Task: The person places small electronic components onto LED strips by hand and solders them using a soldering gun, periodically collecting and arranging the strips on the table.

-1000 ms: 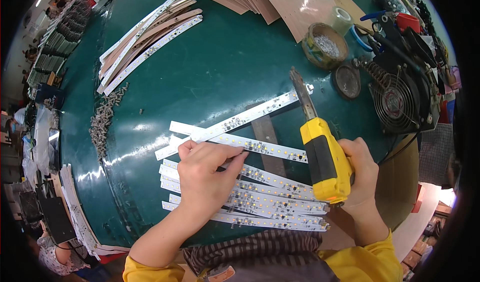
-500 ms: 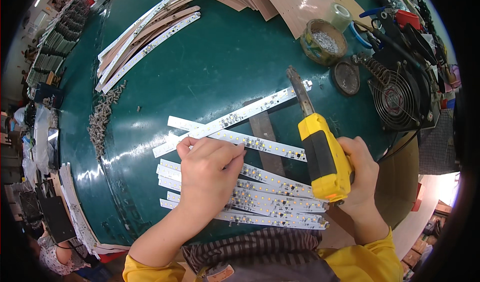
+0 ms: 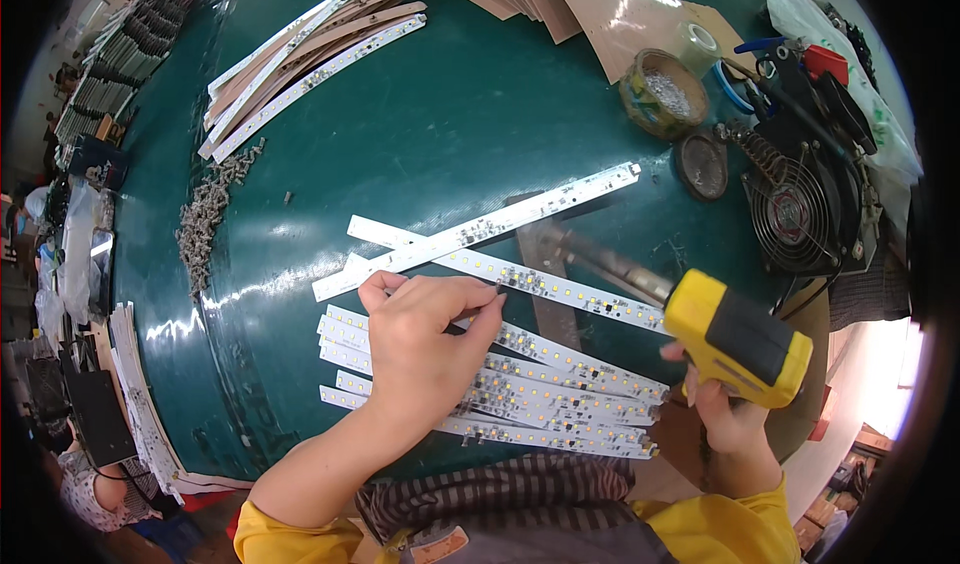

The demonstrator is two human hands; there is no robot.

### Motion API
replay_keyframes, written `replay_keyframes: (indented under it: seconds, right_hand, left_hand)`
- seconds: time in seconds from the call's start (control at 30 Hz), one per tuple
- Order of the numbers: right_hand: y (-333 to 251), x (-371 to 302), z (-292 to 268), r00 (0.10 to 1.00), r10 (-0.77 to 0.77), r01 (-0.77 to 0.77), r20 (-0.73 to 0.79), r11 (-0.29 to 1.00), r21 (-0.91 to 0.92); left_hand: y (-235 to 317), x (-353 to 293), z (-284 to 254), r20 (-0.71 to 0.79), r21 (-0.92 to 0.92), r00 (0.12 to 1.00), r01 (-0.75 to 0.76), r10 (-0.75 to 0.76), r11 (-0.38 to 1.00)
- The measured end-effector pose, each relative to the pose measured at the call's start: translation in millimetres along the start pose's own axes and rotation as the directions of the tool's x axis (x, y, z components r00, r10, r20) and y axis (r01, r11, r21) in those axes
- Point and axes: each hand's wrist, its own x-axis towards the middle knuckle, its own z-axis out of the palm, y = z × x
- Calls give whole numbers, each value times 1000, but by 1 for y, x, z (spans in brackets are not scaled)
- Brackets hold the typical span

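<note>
My right hand point(image 3: 735, 414) grips the handle of a yellow and black soldering gun point(image 3: 745, 339). Its metal tip points left, blurred by motion, over the table. Over the white LED strips, my left hand point(image 3: 430, 339) is closed in a pinch; a tiny dark piece point(image 3: 502, 290) shows at its fingertips, too small to name. Just beyond these fingers, one LED strip point(image 3: 560, 207) lies slantwise across another LED strip point(image 3: 590, 302). Several more LED strips point(image 3: 560, 396) lie fanned on the near side, partly hidden under my left hand and wrist.
A flat dark bar point(image 3: 545, 254) lies beneath the crossed strips on the green table point(image 3: 400, 114). Small grey parts point(image 3: 208, 224) are heaped at left, below stacked strips point(image 3: 320, 74). At right are a round tub point(image 3: 663, 94), a shallow dish point(image 3: 701, 164) and a fan point(image 3: 795, 209).
The soldering gun has swung from pointing away to pointing left, and its body has moved right. My left hand keeps its pinch near the strips. The whole view has shifted slightly.
</note>
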Motion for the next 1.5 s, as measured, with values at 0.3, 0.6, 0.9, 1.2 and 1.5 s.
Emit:
replay_keyframes:
  seconds: [0.3, 0.6, 0.9, 1.2, 1.5]
  right_hand:
    - [12, 4, -11, 921, -289, 294, 262, 956, 21]
    - [7, 1, -5, 964, -168, 166, 208, 986, 29]
    - [-6, -9, -7, 977, 191, -201, 92, 973, 117]
    - [-2, -13, -6, 993, 101, -114, 55, 911, 397]
    - [10, -6, -9, 1000, -7, 1, 15, 926, 378]
  left_hand:
    - [1, 0, 2, 1, -7, 1000, -15, 15, 1000]
    - [1, 1, 1, -1, 12, 1000, -2, 2, 1000]
    - [1, 1, 2, -15, -1, 1000, -21, 21, 1000]
    - [2, 1, 1, -10, -10, 1000, -27, 27, 1000]
    - [2, 0, -1, -5, -28, 1000, -15, 15, 999]
